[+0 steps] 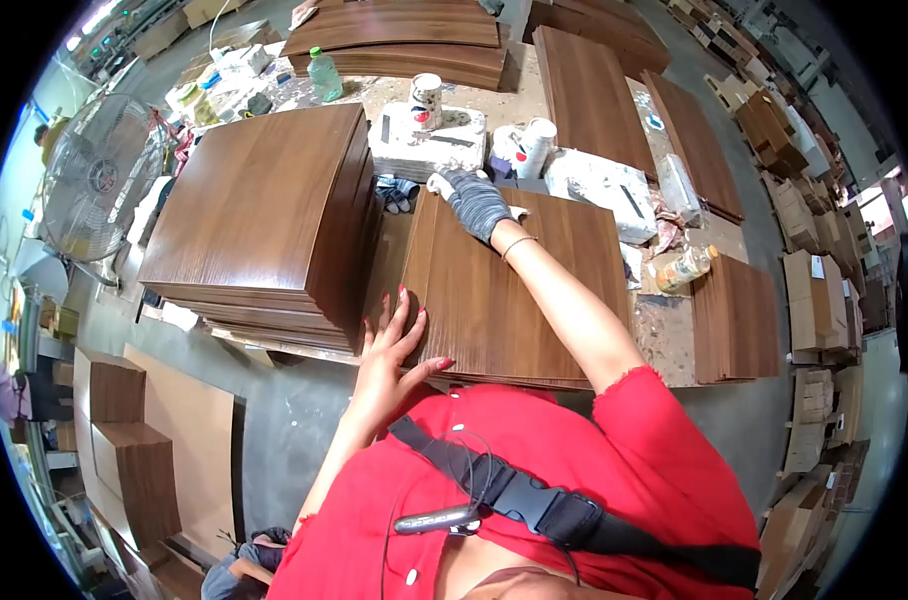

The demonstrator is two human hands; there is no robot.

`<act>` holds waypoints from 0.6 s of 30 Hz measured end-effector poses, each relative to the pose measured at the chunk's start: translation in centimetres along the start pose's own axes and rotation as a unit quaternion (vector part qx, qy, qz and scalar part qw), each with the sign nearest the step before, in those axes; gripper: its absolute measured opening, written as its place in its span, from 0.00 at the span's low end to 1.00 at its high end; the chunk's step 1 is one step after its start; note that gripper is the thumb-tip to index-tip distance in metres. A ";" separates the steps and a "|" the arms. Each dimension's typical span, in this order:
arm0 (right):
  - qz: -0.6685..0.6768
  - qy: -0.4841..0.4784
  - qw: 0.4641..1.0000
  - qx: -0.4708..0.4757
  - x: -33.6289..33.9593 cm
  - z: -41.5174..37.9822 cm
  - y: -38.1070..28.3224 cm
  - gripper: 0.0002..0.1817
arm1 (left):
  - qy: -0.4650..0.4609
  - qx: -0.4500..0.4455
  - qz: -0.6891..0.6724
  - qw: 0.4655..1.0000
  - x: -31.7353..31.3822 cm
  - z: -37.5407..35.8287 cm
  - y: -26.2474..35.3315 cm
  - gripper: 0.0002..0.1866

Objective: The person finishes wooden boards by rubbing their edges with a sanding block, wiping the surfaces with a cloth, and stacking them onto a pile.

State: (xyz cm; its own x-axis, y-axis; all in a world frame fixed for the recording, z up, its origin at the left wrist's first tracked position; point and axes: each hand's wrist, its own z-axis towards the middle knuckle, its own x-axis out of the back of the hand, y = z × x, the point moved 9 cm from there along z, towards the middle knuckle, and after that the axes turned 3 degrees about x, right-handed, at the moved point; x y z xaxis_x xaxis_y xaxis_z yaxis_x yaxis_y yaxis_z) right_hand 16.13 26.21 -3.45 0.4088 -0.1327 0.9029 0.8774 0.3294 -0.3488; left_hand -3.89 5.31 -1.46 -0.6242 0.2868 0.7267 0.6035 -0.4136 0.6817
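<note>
Leaning over a counter (664, 340), a person in a red shirt has both hands at a low stack of brown wood-grain panels (549, 300), which lies flat directly in front of the body, within easy reach of both arms. The bare left hand (386, 345) rests at the stack's near left corner, its fingers spread and the thumb set well apart, a placement that probably steadies the top panel. The right hand (474, 205), in a grey glove, reaches across to the far edge. Its fingers point left and look bunched together; something white shows at their tips, but whether they pinch it or press it down cannot be told. Just left stands a taller panel stack (254, 200), its layers roughly squared one over another, likely to save room and keep it stable. Beyond the gloved hand, a paint-blotched white box (429, 150) carries a printed cup (426, 100), perhaps set up there to leave the working surface free. A bottle with an orange cap (686, 268) lies tilted to the right, near another low pile of panels (734, 320).
</note>
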 end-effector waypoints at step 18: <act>-0.021 -0.034 0.981 0.191 0.8 -17.3 -17.1 0.26 | 0.102 -0.056 -0.102 0.988 0.2 -1.3 -3.0 0.72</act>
State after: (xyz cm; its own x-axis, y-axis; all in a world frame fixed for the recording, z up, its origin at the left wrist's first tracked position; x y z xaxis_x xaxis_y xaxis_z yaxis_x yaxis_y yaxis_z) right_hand 5.76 4.31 -1.13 0.3443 -0.0952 0.9340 0.7296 0.6532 -0.2024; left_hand -6.48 5.46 -3.48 -0.8206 0.1987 0.5358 0.4042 -0.4609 0.7900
